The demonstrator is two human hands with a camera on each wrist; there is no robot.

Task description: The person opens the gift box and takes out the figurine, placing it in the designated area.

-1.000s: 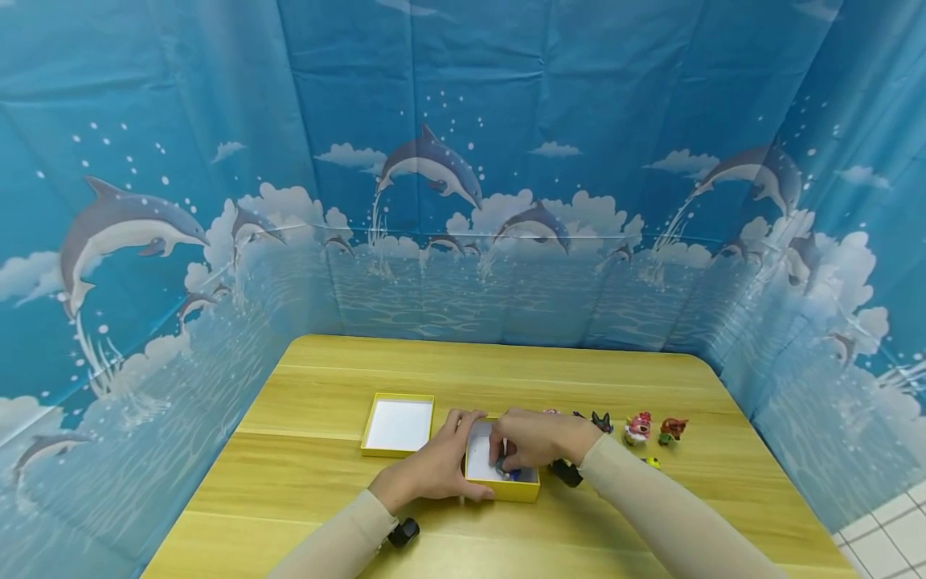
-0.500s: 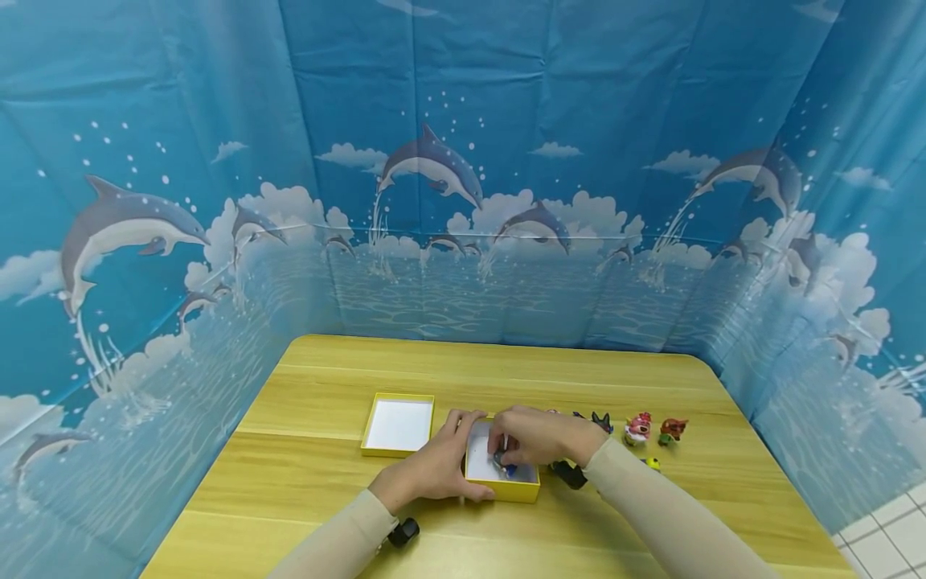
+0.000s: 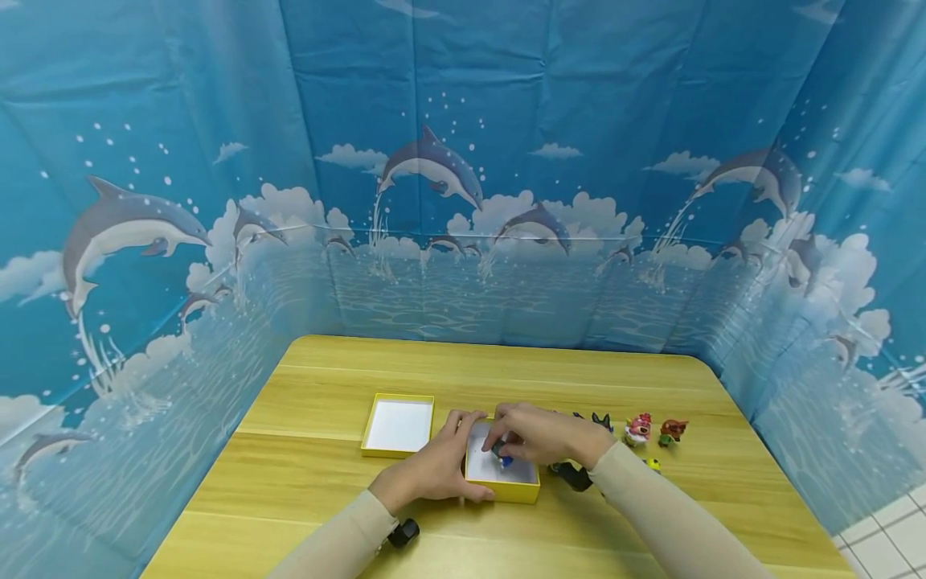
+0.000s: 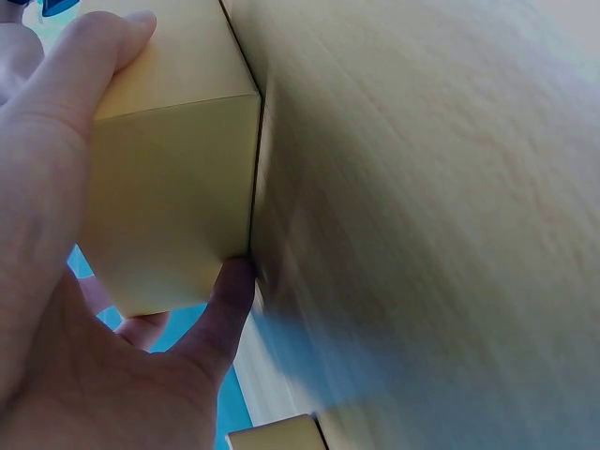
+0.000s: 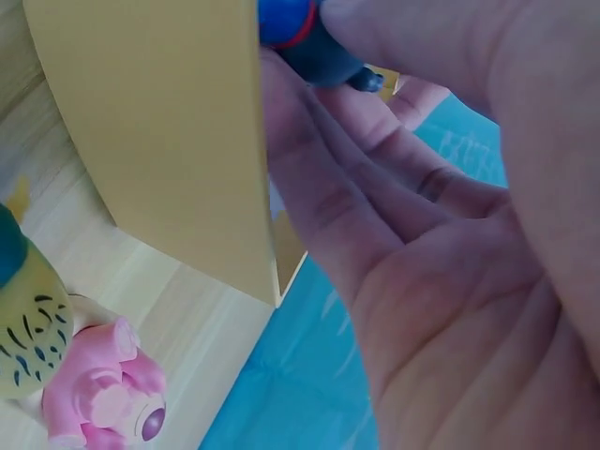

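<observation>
A small blue-and-grey figurine (image 3: 504, 461) is inside the open yellow box (image 3: 510, 492). My right hand (image 3: 544, 434) reaches over the rim and pinches it between thumb and fingers; in the right wrist view the figurine (image 5: 323, 58) shows a blue part with a red band and a dark body. The fingers hide some of it. My left hand (image 3: 436, 465) grips the box from its left side. In the left wrist view the thumb lies on one wall of the box (image 4: 178, 197) and fingertips press the adjoining sides.
Left of the box lies a shallow yellow lid (image 3: 398, 426), white side up. Several figurines stand to the right: a pink-red one (image 3: 638, 430), a brown one (image 3: 673, 432), a black-eared one (image 3: 602, 422). A pink figurine (image 5: 105, 394) lies close beside the box.
My right hand has shifted slightly inside the box with the figurine, a little up and left, uncovering more of the box floor. My left hand and the box stay put.
</observation>
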